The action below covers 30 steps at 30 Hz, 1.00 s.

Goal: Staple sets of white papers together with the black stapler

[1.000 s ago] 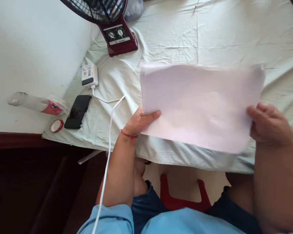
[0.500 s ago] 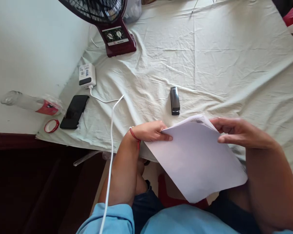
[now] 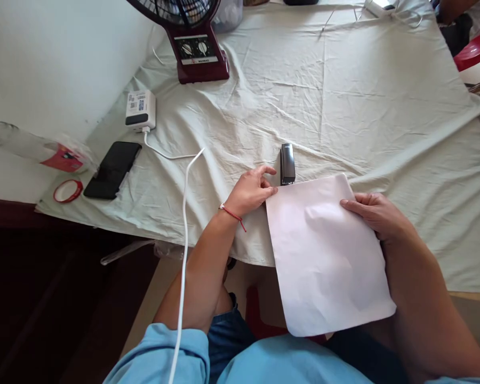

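White paper (image 3: 328,256), perhaps several sheets lying together, slopes from the table edge down over my lap. My right hand (image 3: 378,213) grips its right edge, thumb on top and fingers beneath. At its upper left corner is my left hand (image 3: 254,189), the thumb tip at the paper's edge and the index finger stretched out with a gap to the thumb. Just beyond that index finger a black stapler (image 3: 288,162) lies on the cloth, its near end right at the paper's top edge.
A pale tablecloth (image 3: 276,96) with creases covers the table. On the left are a phone (image 3: 112,169), a roll of red tape (image 3: 68,190), a plastic bottle (image 3: 32,146) and a white box (image 3: 141,109) with a cable. A maroon fan (image 3: 202,64) stands behind. Part of another person (image 3: 458,10) shows at upper right.
My left hand has loosened from the paper's left edge and moved up toward the stapler. The paper has turned straighter, its top edge now by the stapler; my right hand has closed on its right side.
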Available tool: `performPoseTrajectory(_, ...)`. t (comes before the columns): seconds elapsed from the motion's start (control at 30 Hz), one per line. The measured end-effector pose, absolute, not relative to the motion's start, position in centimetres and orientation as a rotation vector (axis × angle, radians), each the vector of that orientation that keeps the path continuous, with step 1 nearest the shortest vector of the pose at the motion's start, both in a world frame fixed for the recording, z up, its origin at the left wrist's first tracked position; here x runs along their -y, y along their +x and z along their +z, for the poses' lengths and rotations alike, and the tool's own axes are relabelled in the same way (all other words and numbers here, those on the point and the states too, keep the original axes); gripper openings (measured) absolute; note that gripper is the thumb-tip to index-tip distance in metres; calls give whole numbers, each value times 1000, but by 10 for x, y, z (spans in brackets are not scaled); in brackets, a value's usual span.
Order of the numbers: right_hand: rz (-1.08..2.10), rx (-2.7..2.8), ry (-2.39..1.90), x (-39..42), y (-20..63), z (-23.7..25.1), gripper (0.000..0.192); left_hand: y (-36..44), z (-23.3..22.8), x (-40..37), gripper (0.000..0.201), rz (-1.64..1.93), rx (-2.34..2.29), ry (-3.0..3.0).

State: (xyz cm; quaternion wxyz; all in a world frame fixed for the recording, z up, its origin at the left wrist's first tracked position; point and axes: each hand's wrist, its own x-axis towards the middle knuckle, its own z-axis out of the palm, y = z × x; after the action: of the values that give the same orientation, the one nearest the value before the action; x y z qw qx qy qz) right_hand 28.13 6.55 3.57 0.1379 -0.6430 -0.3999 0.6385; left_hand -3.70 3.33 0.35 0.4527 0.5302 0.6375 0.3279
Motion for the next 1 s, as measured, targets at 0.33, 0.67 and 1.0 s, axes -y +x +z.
performPoseTrajectory(0.33, 1719, 1154, -2007, -72, 286, 38, 23, -18, -1, -40, 50, 902, -1868, 1347)
performPoseTrajectory(0.67, 1695, 1058, -2016, -69, 287, 53, 11, -15, -22, -38, 68, 1088, -1878, 1715)
performPoseTrajectory(1.0, 1681, 1077, -2013, -73, 299, 48, 13, -25, -37, -43, 73, 1255, -1564, 2145)
